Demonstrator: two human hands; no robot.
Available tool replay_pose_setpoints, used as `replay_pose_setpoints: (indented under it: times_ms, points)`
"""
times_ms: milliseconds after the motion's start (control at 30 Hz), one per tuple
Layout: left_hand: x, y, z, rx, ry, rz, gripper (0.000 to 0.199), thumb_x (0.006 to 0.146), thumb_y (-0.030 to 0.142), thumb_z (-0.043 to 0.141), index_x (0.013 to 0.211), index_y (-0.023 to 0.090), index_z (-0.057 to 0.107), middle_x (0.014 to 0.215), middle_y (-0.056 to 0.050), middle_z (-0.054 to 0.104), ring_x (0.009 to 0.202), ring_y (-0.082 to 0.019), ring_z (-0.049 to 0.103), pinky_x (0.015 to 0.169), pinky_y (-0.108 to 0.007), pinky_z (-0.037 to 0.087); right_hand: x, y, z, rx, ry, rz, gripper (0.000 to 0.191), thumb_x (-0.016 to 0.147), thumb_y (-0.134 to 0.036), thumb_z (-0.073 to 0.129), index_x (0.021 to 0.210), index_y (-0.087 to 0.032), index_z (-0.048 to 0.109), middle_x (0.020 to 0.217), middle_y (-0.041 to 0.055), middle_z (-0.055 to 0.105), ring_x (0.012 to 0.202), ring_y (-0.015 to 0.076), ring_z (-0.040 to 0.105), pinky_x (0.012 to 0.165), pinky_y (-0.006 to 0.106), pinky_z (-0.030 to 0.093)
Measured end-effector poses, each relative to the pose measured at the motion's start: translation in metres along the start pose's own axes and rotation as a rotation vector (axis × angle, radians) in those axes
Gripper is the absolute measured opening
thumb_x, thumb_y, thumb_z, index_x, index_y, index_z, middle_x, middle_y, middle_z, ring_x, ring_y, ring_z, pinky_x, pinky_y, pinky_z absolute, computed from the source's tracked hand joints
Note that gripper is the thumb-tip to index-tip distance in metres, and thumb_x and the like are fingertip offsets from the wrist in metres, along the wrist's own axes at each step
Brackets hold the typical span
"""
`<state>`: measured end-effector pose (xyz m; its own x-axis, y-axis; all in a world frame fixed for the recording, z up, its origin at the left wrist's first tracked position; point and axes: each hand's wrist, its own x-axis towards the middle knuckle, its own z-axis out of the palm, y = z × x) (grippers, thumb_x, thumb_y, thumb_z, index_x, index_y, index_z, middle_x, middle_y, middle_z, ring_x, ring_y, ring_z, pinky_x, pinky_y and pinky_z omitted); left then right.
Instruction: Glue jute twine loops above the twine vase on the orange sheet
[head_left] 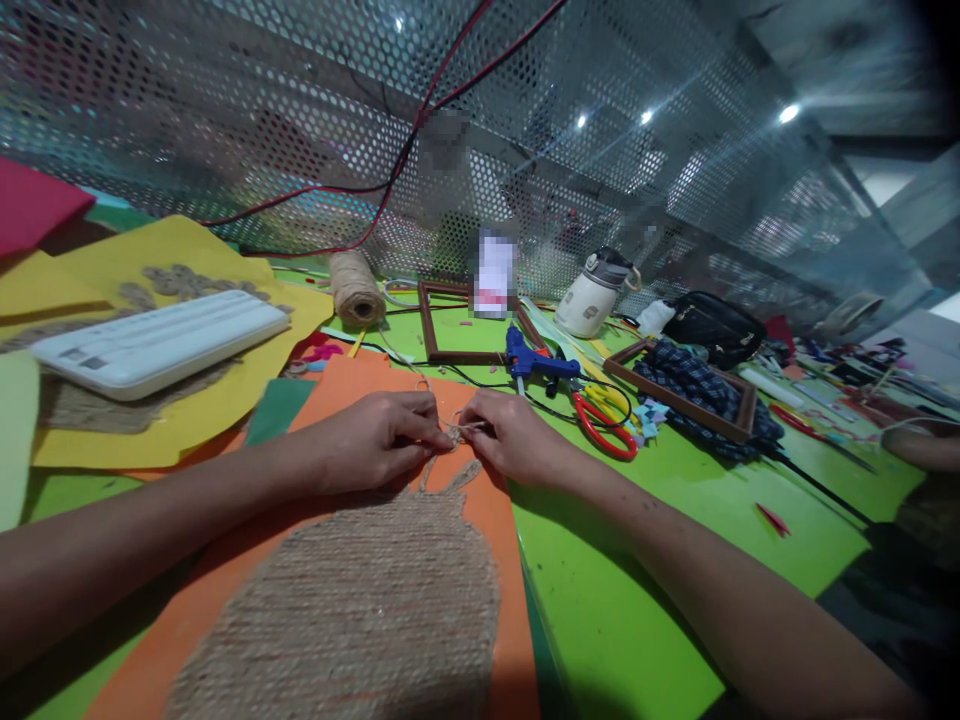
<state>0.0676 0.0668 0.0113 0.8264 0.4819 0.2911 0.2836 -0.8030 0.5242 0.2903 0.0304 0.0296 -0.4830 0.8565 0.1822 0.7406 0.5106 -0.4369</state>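
An orange sheet (517, 600) lies before me, bearing a vase-like shape of wound twine (360, 610) with twine stems at its top. Above those stems, my left hand (397, 435) pinches a small bit of twine (454, 433). My right hand (499, 430), fingers closed, grips the same twine from the other side. A loose strand runs up from there toward a twine spool (356, 290) lying on its side behind my left hand. The fingertips of both hands nearly meet.
Behind my right hand are a blue glue gun (532, 358), red-handled scissors (604, 430), a wooden frame (435, 340) and a bottle (592, 290). A white device (165, 345) rests on yellow sheets (292, 300) at left. Another person's hand (922, 445) shows at right.
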Motion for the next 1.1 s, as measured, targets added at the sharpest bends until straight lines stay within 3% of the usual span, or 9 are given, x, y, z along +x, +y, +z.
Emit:
replay_pose_setpoints:
  times_ms: [300, 567, 800, 1100]
  points:
    - [-0.005, 0.013, 0.003, 0.288, 0.028, 0.138, 0.034, 0.104, 0.024, 0.045, 0.108, 0.020, 0.078, 0.084, -0.008, 0.064, 0.072, -0.017, 0.058, 0.064, -0.030, 0.044, -0.001, 0.000, 0.005, -0.043, 0.042, 0.003, 0.014, 0.091, -0.004, 0.060, 0.087, -0.016, 0.065, 0.092, 0.0091, 0.071, 0.088, 0.0202, 0.062, 0.079, 0.031, 0.045]
    - [-0.004, 0.006, -0.001, 0.140, 0.001, 0.081, 0.032, 0.103, 0.028, 0.047, 0.110, 0.022, 0.078, 0.091, -0.008, 0.065, 0.080, -0.017, 0.061, 0.072, -0.027, 0.049, -0.002, 0.003, 0.013, -0.056, 0.073, 0.021, 0.013, 0.093, -0.006, 0.059, 0.089, -0.017, 0.066, 0.094, 0.0084, 0.070, 0.088, 0.0206, 0.062, 0.079, 0.032, 0.045]
    - [-0.005, -0.002, -0.007, -0.205, -0.038, -0.109, 0.026, 0.099, 0.027, 0.054, 0.111, 0.021, 0.076, 0.092, -0.006, 0.072, 0.078, -0.015, 0.067, 0.072, -0.027, 0.054, -0.002, 0.002, 0.010, -0.027, 0.065, 0.007, 0.016, 0.089, 0.000, 0.060, 0.088, -0.015, 0.067, 0.092, 0.0092, 0.071, 0.088, 0.0206, 0.063, 0.079, 0.032, 0.046]
    - [-0.004, -0.002, -0.001, 0.024, 0.019, 0.072, 0.030, 0.102, 0.025, 0.051, 0.113, 0.019, 0.078, 0.096, -0.008, 0.070, 0.086, -0.016, 0.066, 0.078, -0.027, 0.052, -0.001, 0.005, 0.011, -0.006, 0.077, 0.006, 0.016, 0.089, 0.000, 0.061, 0.087, -0.015, 0.066, 0.093, 0.0090, 0.071, 0.086, 0.0195, 0.063, 0.079, 0.030, 0.047]
